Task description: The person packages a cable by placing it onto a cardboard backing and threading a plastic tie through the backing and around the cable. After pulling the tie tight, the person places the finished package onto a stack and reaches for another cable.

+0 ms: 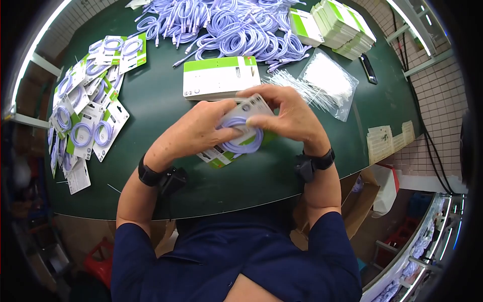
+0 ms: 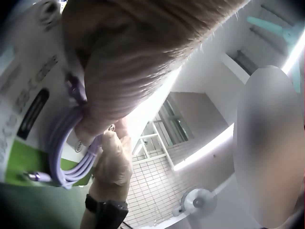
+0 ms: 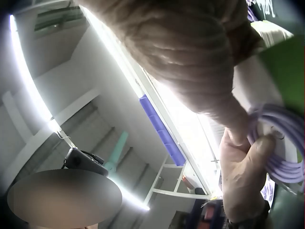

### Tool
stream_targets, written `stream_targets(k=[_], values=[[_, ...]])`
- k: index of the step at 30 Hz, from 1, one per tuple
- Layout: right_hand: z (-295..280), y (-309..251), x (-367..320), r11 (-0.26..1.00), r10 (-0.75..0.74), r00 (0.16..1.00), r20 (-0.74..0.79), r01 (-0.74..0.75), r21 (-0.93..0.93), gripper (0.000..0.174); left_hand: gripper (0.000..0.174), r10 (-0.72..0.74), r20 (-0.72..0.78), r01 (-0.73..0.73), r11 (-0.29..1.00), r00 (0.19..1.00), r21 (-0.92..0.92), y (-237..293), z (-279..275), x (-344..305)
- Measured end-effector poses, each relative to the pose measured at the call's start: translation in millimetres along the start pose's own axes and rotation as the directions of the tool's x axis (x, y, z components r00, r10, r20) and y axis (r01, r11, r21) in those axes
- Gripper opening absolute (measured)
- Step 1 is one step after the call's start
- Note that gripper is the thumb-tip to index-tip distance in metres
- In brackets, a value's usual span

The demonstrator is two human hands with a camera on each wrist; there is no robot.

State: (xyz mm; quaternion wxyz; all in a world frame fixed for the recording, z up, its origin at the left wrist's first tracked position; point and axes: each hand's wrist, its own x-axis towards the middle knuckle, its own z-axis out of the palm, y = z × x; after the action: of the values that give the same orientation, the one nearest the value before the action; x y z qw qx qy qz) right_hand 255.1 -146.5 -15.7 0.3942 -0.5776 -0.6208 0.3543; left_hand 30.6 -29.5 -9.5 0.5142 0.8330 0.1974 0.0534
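Observation:
A lilac USB-C cable (image 1: pixel 255 144), wound in a coil, lies against a white and green backing card (image 1: pixel 260 104) between my hands. My left hand (image 1: pixel 198 127) grips the card and coil from the left, its thumb pressed over the loops. From the right, my right hand (image 1: pixel 292 116) pinches the card, its thumb at the top of the coil and its fingers curled behind the card. Printed lettering and a metal cable plug (image 2: pixel 32 176) show in the left wrist view. Under the hands, another green and white card edge (image 1: pixel 220 159) shows.
Ahead stands a stack of backing cards (image 1: pixel 211 78); behind it is a heap of lilac cables (image 1: pixel 236 25). White cable ties (image 1: pixel 297 86) and their plastic bag (image 1: pixel 332 75) lie right. Carded cables (image 1: pixel 83 133) pile up left. More card stacks (image 1: pixel 342 25) and a phone-like black object (image 1: pixel 369 69) sit far right.

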Motion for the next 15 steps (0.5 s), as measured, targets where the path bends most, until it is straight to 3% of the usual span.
stream_targets(k=[2,4,5,6,7,9,10,12,13,15], values=[[4.9,-6.6,0.8,1.000,0.022,0.992,0.128,-0.023,0.005,0.050,0.029,-0.051,0.035,0.048,0.994,0.998,0.098,5.4,-1.4,-2.0],[6.6,-11.4,2.2,1.000,0.018,0.980,0.196,-0.017,-0.005,0.049,0.034,0.173,-0.232,-0.050,0.888,0.957,0.457,7.3,1.1,-8.7],[7.2,-10.2,1.5,0.992,0.034,0.983,0.178,-0.054,0.113,0.048,0.037,0.310,-0.324,-0.047,0.782,0.894,0.621,8.3,1.1,-10.9],[8.2,-7.8,-0.1,0.969,0.053,0.985,0.163,-0.090,0.231,0.048,0.037,0.317,-0.335,-0.043,0.780,0.887,0.625,9.0,0.4,-12.3],[8.6,-6.0,-1.4,0.930,0.075,0.986,0.150,-0.124,0.347,0.048,0.040,0.436,-0.333,-0.104,0.722,0.836,0.684,9.6,-0.6,-13.5],[6.5,-4.7,-4.1,0.920,0.051,0.980,0.194,-0.122,0.374,0.046,0.045,0.651,-0.292,-0.201,0.573,0.701,0.795,11.2,-3.3,-15.4],[5.8,-3.7,-5.2,0.904,0.037,0.971,0.236,-0.133,0.406,0.045,0.045,0.654,-0.297,-0.194,0.570,0.696,0.799,13.5,-3.8,-15.9],[10.1,0.4,-4.5,0.889,0.013,0.961,0.277,-0.138,0.436,0.044,0.047,0.725,-0.361,-0.127,0.523,0.586,0.843,20.5,-3.7,-15.4],[14.1,3.9,-2.3,0.863,0.018,0.985,0.172,-0.102,0.495,0.042,0.048,0.760,-0.383,-0.093,0.498,0.525,0.862,23.0,-5.0,-15.4],[21.7,8.9,1.9,0.801,0.045,0.998,-0.045,-0.009,0.599,0.038,0.049,0.730,-0.440,-0.072,0.552,0.522,0.831,22.7,-9.4,-17.3]])
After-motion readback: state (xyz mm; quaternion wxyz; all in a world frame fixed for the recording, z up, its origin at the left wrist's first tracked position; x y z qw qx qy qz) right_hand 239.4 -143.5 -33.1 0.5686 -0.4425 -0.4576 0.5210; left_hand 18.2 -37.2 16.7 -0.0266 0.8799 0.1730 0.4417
